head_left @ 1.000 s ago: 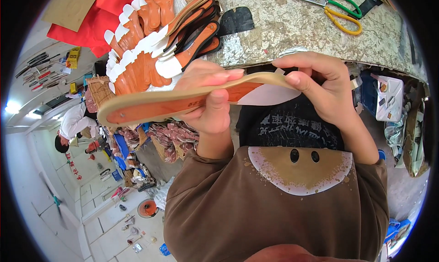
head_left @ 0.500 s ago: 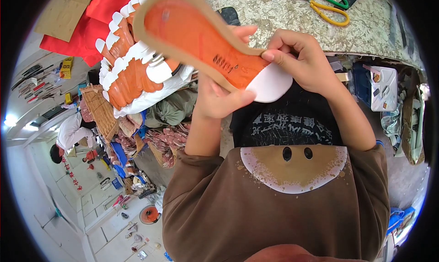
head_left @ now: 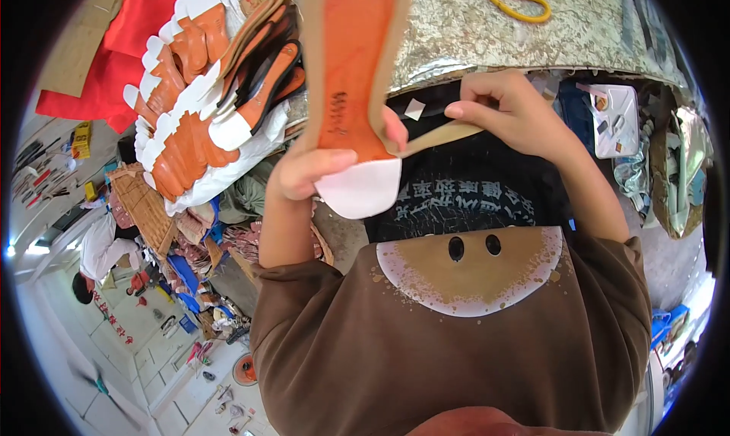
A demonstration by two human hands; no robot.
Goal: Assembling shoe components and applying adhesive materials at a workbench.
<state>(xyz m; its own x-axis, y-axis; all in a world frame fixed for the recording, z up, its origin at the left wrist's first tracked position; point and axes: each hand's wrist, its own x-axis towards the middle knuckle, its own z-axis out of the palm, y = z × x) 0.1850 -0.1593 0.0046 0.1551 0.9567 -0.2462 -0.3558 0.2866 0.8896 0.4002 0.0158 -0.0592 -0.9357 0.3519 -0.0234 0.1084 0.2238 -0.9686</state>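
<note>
Insole: one, orange-faced, up in front of the body over the near edge of the table; long axis running away from the wearer, white end nearest the body, far end cut off by the upper border of the view.

Rim: tan, down both long sides of the orange face.

Strip: tan, narrow; inner end at the insole's right edge, just above the white end, outer end at the right hand. Lies crosswise to the insole's long axis, rising slightly rightward.

Left hand: closed on the insole near the white end, thumb on the face, fingertips showing past the right edge.

Right hand: apart from the insole, to its right; thumb and curled fingers appear to pinch the strip. Nearer hand to the strip's outer end; the left is nearer its inner end.

Chip: white, small, squarish, between the hands.

Apron: black, lettered, below the strip.

Pile: orange-and-white insoles, left of the left hand.

Table: worn, mottled, beyond the hands.

Scissors: yellow and green handles, on the table, upper right.
</note>
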